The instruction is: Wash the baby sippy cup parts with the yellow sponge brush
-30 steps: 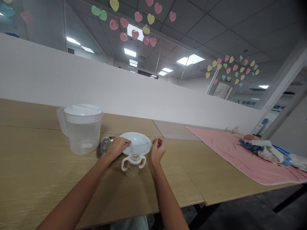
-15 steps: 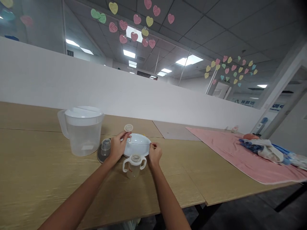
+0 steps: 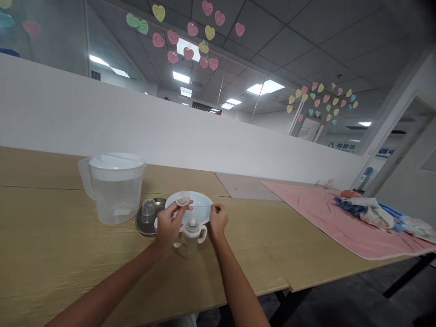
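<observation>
My left hand (image 3: 168,227) is closed on a round translucent cup top (image 3: 183,198), gripped at its edge. A pale thin tube with a small whitish end (image 3: 192,221) hangs under it, over the mouth of the clear two-handled cup (image 3: 188,245). My left hand hides the cup's left side in part. To the right, my right hand (image 3: 218,220) is pinched closed on the end of a thin dark wire-like thing (image 3: 204,206), which stretches left toward my left fingers. Behind both hands lies a white oval dish (image 3: 200,215).
A lidded clear plastic pitcher (image 3: 117,195) stands at the left. Beside it, a dark metal tray (image 3: 145,227) carries a clear dome-shaped cap (image 3: 148,207). Far right, a pink cloth (image 3: 306,204) bears a heap of fabric (image 3: 371,212). A white wall (image 3: 170,131) runs behind the table.
My left hand has come down and nearer with the cup top, bringing the tube's end over the cup's mouth. My right hand stays nearly where it was.
</observation>
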Motion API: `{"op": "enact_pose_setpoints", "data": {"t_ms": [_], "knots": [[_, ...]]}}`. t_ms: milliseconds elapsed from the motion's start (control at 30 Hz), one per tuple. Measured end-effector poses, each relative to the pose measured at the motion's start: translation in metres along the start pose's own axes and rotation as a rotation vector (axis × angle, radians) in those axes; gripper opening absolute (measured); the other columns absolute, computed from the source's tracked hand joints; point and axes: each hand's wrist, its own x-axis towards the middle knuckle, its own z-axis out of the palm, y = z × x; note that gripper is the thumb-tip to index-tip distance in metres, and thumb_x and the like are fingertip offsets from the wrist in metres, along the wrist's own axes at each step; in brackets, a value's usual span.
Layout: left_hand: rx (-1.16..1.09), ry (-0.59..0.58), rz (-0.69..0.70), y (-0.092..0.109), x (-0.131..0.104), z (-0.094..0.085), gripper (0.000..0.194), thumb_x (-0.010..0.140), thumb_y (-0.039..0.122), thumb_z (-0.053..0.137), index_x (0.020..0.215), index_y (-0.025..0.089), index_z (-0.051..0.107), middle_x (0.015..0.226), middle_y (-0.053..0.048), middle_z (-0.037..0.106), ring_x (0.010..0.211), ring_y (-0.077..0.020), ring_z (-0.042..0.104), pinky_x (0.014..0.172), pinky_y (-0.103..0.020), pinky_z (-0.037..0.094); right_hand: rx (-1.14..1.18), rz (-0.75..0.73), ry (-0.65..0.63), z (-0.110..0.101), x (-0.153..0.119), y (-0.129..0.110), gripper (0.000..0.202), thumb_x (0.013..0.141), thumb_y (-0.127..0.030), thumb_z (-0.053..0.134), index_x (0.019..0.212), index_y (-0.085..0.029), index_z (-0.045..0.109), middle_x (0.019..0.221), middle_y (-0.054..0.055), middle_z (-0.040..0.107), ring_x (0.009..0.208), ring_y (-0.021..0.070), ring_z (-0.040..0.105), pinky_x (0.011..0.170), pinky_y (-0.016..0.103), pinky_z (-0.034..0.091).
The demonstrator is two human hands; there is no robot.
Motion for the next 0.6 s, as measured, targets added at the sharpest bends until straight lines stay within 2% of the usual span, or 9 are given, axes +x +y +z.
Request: {"op": "enact_pose_setpoints", "data": {"t_ms": [133,300,433,533,600], "knots": [[0.152,-0.139,0.154,-0.011,-0.015,-0.007,0.028,0.080,0.036,0.050,0.088,0.016,0.068,0.085,-0.005,0.071,0.074,-0.0179,0.063,0.070,-0.026,0.051,0.002,-0.008,0.005,0.001,0.000,0.000,0.021,0.073,-0.033,0.046,0.072,-0.017,0.059,0.072,0.007,0.062,0.070,0.0195,0.056,0.067,0.029,0.041],[0.190,-0.209,0.269,-0.007,-0.027,-0.006,0.028,0.086,0.032,0.044,0.089,0.015,0.067,0.097,-0.008,0.067,0.090,-0.0199,0.060,0.083,-0.031,0.047,-0.002,-0.022,0.003,0.000,-0.001,0.001,0.024,0.074,-0.035,0.045,0.073,-0.016,0.059,0.076,0.008,0.063,0.073,0.0200,0.056,0.070,0.030,0.041],[0.267,-0.297,0.364,0.001,-0.027,-0.005,0.030,0.089,0.030,0.040,0.087,0.018,0.068,0.114,-0.009,0.060,0.103,-0.0218,0.054,0.091,-0.036,0.042,0.004,-0.035,-0.005,0.000,-0.001,0.002,0.024,0.073,-0.035,0.044,0.073,-0.016,0.059,0.076,0.008,0.063,0.073,0.0203,0.055,0.071,0.031,0.041],[0.299,-0.327,0.428,-0.001,-0.023,-0.009,0.033,0.090,0.030,0.037,0.088,0.018,0.068,0.115,-0.010,0.060,0.103,-0.0222,0.054,0.088,-0.036,0.041,0.008,-0.039,-0.009,0.001,0.000,0.003,0.025,0.073,-0.036,0.044,0.073,-0.016,0.059,0.076,0.009,0.062,0.072,0.0204,0.055,0.070,0.031,0.041],[0.299,-0.305,0.465,-0.008,-0.017,-0.014,0.033,0.090,0.029,0.036,0.091,0.018,0.067,0.109,-0.009,0.063,0.099,-0.0218,0.056,0.086,-0.036,0.041,0.007,-0.038,-0.013,0.001,0.001,0.003,0.024,0.073,-0.036,0.044,0.074,-0.016,0.059,0.076,0.008,0.062,0.071,0.0204,0.055,0.070,0.031,0.041]]}}
